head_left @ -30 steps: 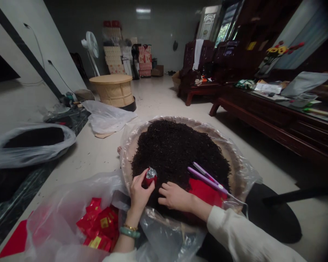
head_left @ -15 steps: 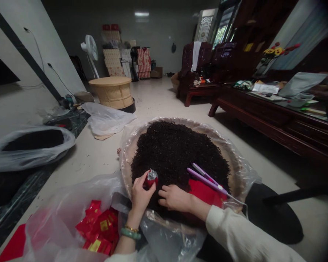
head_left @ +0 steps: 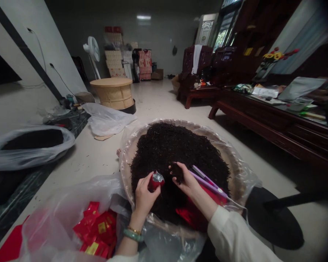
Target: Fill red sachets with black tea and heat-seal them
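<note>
Head view shows the left hand (head_left: pixel 145 193) pinching a small red packet (head_left: pixel 155 182) with silver foil at its top, above the near part of a round, shallow tray lined with clear plastic (head_left: pixel 237 165). The right hand (head_left: pixel 186 181), cupped beside this packet, holds a portion of dark, thin strands (head_left: pixel 177 172). A wide dark heap (head_left: pixel 177 145) of similar strands fills most of the tray, and a purple clamp-shaped tool (head_left: pixel 205 181) lies near the right wrist.

A wide round tray (head_left: pixel 238 165) edged with clear plastic carries a broad heap of dark shreds (head_left: pixel 177 143), red packaging (head_left: pixel 190 214) and a purple straightener (head_left: pixel 211 186). Crumpled plastic sheeting (head_left: pixel 109 118) lies on the pale floor (head_left: pixel 155 100) beyond.
</note>
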The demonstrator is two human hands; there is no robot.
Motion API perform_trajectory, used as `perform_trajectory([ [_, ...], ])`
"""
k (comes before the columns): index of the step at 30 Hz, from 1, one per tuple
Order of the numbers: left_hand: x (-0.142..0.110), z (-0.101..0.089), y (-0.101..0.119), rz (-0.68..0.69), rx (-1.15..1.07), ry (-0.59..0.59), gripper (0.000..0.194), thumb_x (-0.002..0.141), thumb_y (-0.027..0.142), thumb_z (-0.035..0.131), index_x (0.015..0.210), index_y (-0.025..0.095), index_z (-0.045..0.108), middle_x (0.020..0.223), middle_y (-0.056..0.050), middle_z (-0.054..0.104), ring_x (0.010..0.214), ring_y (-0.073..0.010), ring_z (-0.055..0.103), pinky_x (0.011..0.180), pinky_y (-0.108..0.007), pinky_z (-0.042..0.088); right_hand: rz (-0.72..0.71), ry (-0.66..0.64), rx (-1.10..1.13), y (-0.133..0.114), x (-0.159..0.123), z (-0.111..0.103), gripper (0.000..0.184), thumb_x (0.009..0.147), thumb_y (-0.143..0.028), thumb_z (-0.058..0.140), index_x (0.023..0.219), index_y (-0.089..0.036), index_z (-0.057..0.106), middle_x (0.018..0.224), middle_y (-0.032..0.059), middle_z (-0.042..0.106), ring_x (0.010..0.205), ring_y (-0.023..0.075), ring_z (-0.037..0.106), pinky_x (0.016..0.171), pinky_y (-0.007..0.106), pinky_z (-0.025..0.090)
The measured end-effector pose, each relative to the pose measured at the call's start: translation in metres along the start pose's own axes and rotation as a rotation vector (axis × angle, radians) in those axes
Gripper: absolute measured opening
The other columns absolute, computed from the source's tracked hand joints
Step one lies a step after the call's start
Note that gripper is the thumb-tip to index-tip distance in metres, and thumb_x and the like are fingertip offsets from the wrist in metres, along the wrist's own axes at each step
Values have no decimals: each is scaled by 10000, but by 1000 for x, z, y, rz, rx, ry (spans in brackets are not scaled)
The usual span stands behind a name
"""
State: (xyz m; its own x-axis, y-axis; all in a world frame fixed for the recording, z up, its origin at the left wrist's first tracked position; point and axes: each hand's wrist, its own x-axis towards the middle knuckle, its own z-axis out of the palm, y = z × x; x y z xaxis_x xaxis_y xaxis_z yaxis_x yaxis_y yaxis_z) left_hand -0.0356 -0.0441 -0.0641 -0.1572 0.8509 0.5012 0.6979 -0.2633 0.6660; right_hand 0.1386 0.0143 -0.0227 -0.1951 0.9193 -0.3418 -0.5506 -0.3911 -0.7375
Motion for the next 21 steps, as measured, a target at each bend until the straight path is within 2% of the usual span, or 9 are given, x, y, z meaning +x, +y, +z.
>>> perform_trajectory([
  [4, 0, 1, 1, 7, 15, -25, 514, 706, 150, 638, 1215, 201, 590, 969, -58, 703, 879, -218, 646, 749, -331, 558, 67, -49, 194, -6, -4, 7, 274, 875, -417, 469, 849, -202, 637, 814, 46, 729, 722, 187, 681, 631, 323, 555],
  [9, -1, 1, 2, 8, 25, -47, 520, 701, 147, 648, 1216, 199, 593, 962, -56, 710, 887, -220, 640, 769, -339, 558, 10, -18, 241, -3, -11, 30, 347, 857, -509, 454, 865, -215, 638, 863, 54, 736, 878, 257, 690, 786, 427, 543],
  [15, 0, 1, 4, 2, 50, -42, 534, 679, 133, 659, 1206, 195, 600, 957, -55, 717, 888, -220, 635, 762, -333, 565, -140, -27, 190, 9, -15, 52, 354, 782, -565, 577, 857, -225, 639, 869, 27, 724, 983, 267, 656, 902, 429, 497],
  [21, 0, 2, 4, -17, 69, -25, 533, 660, 131, 673, 1187, 186, 611, 956, -62, 713, 883, -226, 637, 778, -349, 568, -287, -51, -67, 18, -14, 53, 479, 795, -661, 514, 891, -219, 672, 964, 26, 697, 1058, 241, 581, 1004, 390, 411],
])
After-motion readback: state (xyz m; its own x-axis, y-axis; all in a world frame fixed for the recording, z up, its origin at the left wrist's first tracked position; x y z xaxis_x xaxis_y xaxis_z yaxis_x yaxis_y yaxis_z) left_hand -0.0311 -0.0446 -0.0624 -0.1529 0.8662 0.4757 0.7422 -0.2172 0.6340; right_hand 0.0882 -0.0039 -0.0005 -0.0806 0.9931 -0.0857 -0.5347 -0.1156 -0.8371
